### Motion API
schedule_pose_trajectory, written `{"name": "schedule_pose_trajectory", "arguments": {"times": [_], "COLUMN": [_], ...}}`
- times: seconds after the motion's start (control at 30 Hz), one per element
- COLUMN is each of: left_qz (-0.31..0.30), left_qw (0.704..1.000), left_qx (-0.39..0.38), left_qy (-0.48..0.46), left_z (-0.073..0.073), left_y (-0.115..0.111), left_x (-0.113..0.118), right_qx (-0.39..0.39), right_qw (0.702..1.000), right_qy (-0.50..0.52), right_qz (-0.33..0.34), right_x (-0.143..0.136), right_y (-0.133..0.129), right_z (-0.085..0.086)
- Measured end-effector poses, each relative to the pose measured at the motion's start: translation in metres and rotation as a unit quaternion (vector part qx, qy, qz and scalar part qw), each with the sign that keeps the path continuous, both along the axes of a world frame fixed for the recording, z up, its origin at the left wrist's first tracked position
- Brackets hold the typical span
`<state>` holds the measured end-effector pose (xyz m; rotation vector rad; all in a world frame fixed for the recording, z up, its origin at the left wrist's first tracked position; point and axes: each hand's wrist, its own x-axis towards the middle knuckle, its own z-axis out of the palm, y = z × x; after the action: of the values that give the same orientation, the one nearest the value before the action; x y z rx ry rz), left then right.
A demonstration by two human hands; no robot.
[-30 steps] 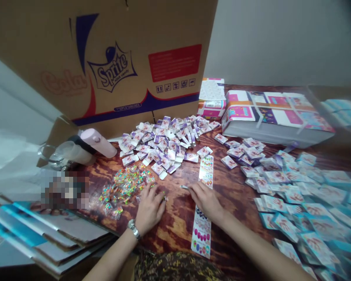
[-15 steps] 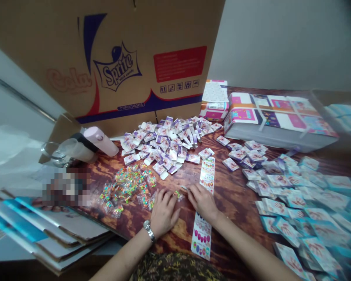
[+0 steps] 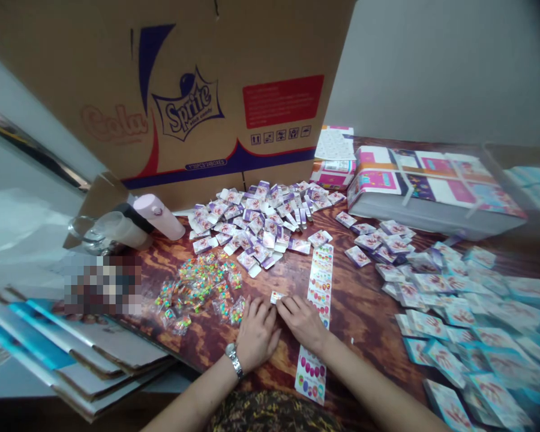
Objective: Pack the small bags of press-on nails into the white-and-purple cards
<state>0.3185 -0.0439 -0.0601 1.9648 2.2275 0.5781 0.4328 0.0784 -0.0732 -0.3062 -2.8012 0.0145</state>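
Observation:
In the middle of the table, my right hand [image 3: 303, 326] pinches a small white printed piece [image 3: 276, 296], which sticks out past its fingertips. My left hand [image 3: 257, 336], with a metal watch at the wrist, lies close beside it. Its fingers are bent together, and whatever is under them is hidden. Clear packets of bright candy [image 3: 207, 279] lie in a heap just beyond and left of my left hand. Partly beneath my right forearm runs a long strip of printed stickers [image 3: 319, 276].
Small purple-white boxes [image 3: 256, 225] are heaped before a large cardboard carton [image 3: 198, 150]. More small boxes [image 3: 445, 318] cover the right side. A strapped bundle [image 3: 432, 180] lies behind them. A pink bottle [image 3: 159, 217] lies tilted at left, near flat cardboard sheets [image 3: 117, 348].
My hands have moved closer together, the right one shifting left and slightly down. The candy packet seen between them is no longer visible. The white printed piece now shows its face.

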Motion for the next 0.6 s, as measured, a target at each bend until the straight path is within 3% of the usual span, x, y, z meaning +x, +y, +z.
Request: {"name": "schedule_pose_trajectory", "arguments": {"times": [0.2, 0.37, 0.47, 0.6], "left_qz": [0.018, 0.079, 0.046, 0.005], "left_qw": [0.997, 0.993, 0.989, 0.987], "left_qx": [0.046, 0.045, -0.027, -0.063], "left_qy": [-0.057, 0.075, 0.136, 0.150], "left_z": [0.011, 0.017, 0.018, 0.020], "left_y": [0.010, 0.046, 0.061, 0.063], "left_x": [-0.022, -0.079, -0.104, -0.098], "right_qx": [-0.022, 0.018, 0.005, -0.105], "right_qw": [0.999, 0.999, 0.999, 0.992], "right_qy": [-0.019, -0.028, -0.031, -0.011], "right_qz": [-0.019, 0.011, 0.016, -0.063], "right_x": [-0.007, -0.014, -0.014, -0.009], "right_y": [-0.003, 0.001, 0.006, 0.011], "right_z": [0.000, -0.001, -0.002, 0.001]}}
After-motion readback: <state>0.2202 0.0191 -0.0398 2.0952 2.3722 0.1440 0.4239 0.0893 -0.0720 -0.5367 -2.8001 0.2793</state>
